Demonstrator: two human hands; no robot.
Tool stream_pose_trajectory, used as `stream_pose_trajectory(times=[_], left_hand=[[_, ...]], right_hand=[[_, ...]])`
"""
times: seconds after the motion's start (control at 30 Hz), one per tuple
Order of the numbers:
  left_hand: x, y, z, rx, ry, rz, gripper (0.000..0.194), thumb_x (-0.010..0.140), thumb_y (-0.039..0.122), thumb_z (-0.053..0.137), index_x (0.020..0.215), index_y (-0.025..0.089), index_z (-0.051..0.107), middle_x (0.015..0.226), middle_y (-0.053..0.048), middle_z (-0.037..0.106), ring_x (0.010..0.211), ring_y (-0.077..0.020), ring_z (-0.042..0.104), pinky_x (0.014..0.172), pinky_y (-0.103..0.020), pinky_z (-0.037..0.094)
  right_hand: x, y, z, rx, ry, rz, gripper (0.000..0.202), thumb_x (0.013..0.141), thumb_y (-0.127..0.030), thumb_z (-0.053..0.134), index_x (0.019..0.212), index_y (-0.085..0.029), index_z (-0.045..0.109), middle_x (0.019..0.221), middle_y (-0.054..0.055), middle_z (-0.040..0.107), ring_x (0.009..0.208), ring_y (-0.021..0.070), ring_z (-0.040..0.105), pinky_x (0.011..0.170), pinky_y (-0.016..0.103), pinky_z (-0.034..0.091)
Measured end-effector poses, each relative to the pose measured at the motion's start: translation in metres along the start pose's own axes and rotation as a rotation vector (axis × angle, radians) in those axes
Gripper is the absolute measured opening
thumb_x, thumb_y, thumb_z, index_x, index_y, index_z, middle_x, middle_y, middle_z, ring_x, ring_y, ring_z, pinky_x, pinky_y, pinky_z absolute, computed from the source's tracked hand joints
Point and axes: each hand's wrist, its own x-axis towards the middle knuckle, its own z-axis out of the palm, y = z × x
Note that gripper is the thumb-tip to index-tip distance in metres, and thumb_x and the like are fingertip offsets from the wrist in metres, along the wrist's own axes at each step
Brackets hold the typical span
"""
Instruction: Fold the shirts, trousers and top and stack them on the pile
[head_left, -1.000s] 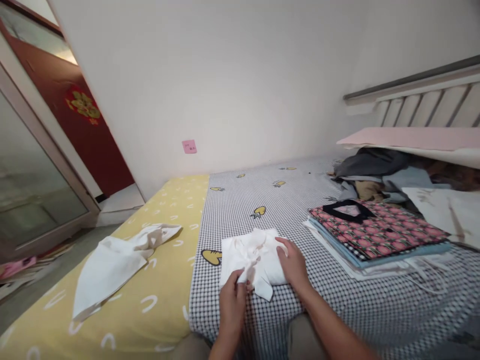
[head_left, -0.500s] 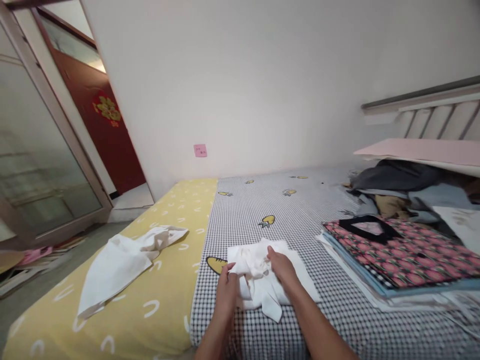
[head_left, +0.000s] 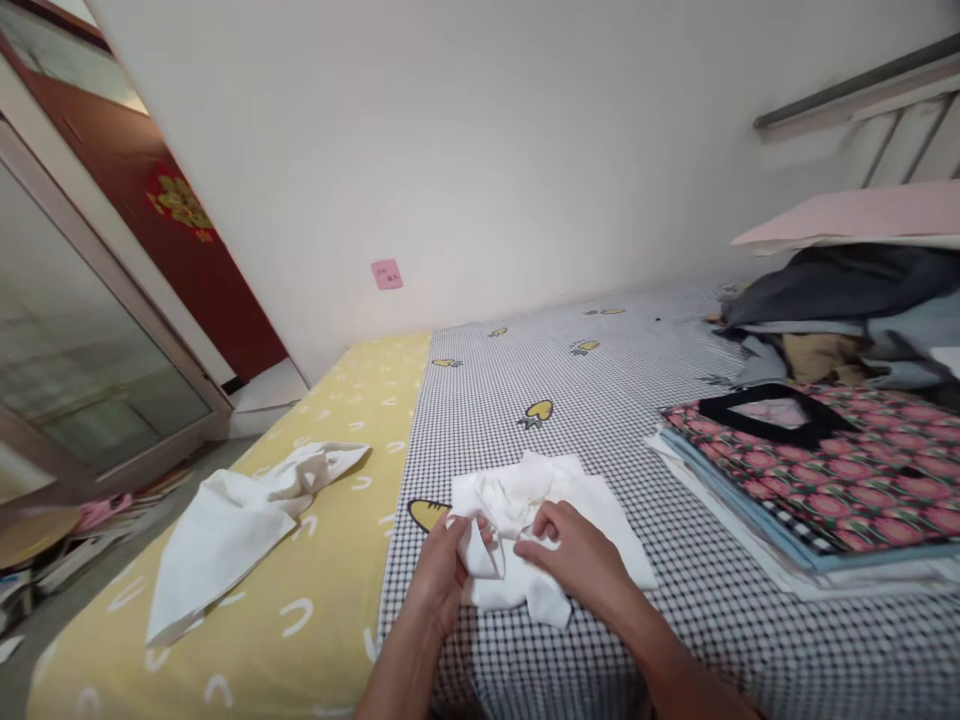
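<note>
A white garment (head_left: 600,505) lies partly folded on the checked part of the bed, its middle bunched up and a loose flap hanging towards me. My left hand (head_left: 442,570) pinches the near left edge of the bunched cloth between thumb and fingers. On the right side of the bunch, my right hand (head_left: 577,560) has its fingers curled and closed on a bit of the same fabric. Parts of the garment under both hands are hidden, and its exact cut cannot be made out.
Another white cloth (head_left: 217,540) lies crumpled on the yellow bedding (head_left: 315,660) at left. To the right sits a stack of folded clothes topped by a pink-flowered garment (head_left: 840,480). Behind it are dark clothes (head_left: 840,290) under a pink board-like sheet (head_left: 862,215).
My right hand has moved down and nearer my left, its fingers now curled over the cloth. My left hand has shifted slightly left. The view has tilted.
</note>
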Motion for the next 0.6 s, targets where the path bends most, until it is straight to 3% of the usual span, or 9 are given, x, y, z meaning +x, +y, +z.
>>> stream_pose_trajectory(times=[0.13,0.2,0.43,0.6], left_hand=[[-0.001,0.004,-0.001,-0.014,0.045,0.015,0.01,0.081,0.006,0.061,0.088,0.013,0.064,0.072,-0.004,0.07,0.055,-0.0119,0.063,0.055,-0.024,0.055],[0.0,0.007,-0.003,-0.032,0.083,0.026,0.014,0.079,0.002,0.06,0.086,0.014,0.062,0.069,-0.002,0.068,0.053,-0.0099,0.062,0.054,-0.02,0.053],[-0.003,0.013,-0.005,-0.153,0.079,0.041,0.026,0.069,-0.008,0.051,0.062,0.017,0.047,0.049,0.007,0.046,0.038,-0.0038,0.04,0.041,-0.013,0.038],[0.0,0.009,-0.001,-0.202,0.076,0.031,0.028,0.069,-0.008,0.046,0.059,0.018,0.043,0.046,0.008,0.038,0.038,-0.0037,0.036,0.044,-0.013,0.038]], right_hand=[[-0.007,-0.006,-0.002,-0.24,-0.027,-0.029,0.008,0.083,-0.028,0.065,0.078,-0.023,0.062,0.091,-0.003,0.062,0.07,0.0122,0.056,0.059,0.027,0.025],[-0.006,-0.004,-0.006,-0.286,0.003,-0.021,0.011,0.089,-0.024,0.059,0.079,-0.022,0.062,0.091,-0.002,0.063,0.074,0.0132,0.058,0.059,0.027,0.024],[0.002,0.011,-0.021,-0.379,0.028,0.05,0.028,0.101,-0.03,0.043,0.084,-0.021,0.064,0.098,0.003,0.067,0.086,0.0175,0.063,0.061,0.029,0.027],[0.004,0.018,-0.02,-0.424,0.01,0.108,0.035,0.103,-0.029,0.033,0.092,-0.022,0.066,0.104,0.005,0.067,0.092,0.0191,0.065,0.064,0.031,0.031]])
